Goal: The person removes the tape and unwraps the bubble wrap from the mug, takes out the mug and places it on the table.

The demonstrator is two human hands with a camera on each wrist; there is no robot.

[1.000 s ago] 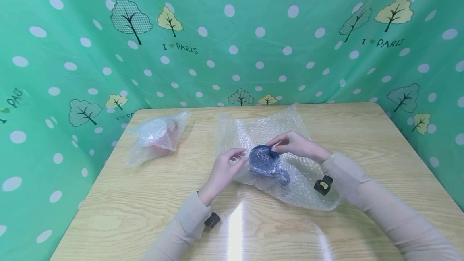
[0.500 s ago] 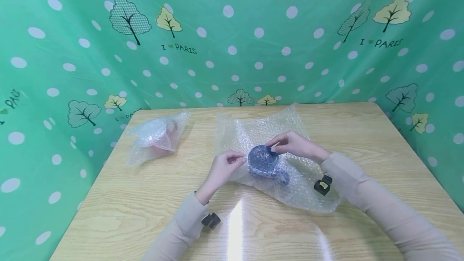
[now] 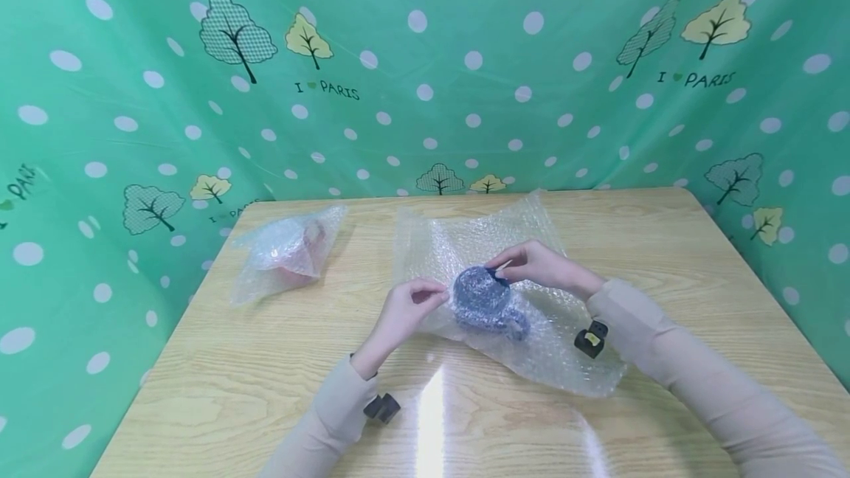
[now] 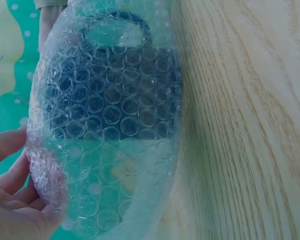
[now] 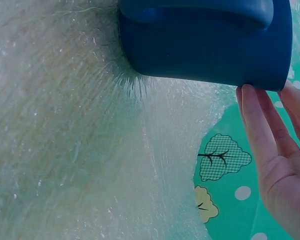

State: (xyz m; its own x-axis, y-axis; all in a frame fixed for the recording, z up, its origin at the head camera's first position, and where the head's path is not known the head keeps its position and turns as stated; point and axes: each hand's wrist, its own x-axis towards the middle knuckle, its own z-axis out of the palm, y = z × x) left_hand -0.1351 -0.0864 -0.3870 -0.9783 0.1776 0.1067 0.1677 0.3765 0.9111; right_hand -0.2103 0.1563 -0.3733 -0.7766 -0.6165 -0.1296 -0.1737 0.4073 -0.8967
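A blue mug [image 5: 200, 47] stands on a sheet of bubble wrap [image 3: 465, 238] on the table. One side of the wrap [image 4: 110, 95] is drawn up over the mug, whose handle points toward the front right in the head view. My left hand [image 3: 406, 310] pinches the wrap's edge just left of the mug. In the left wrist view, fingers [image 4: 12, 175] grip the bunched plastic. My right hand [image 3: 541, 265] holds the mug's rim at its far right, fingers outside; the right wrist view shows the fingertips [image 5: 250, 95] against it.
At the table's left rear lies a pink object [image 3: 295, 271] inside bubble wrap [image 3: 249, 282]. The wooden table [image 3: 232, 382] reaches to a green dotted curtain [image 3: 372, 116]. Each sleeve carries a small black camera, one near the left wrist [image 3: 381, 408].
My left hand has moved slightly left and closed on the wrap, which now covers more of the mug's top. The right hand stays at the rim.
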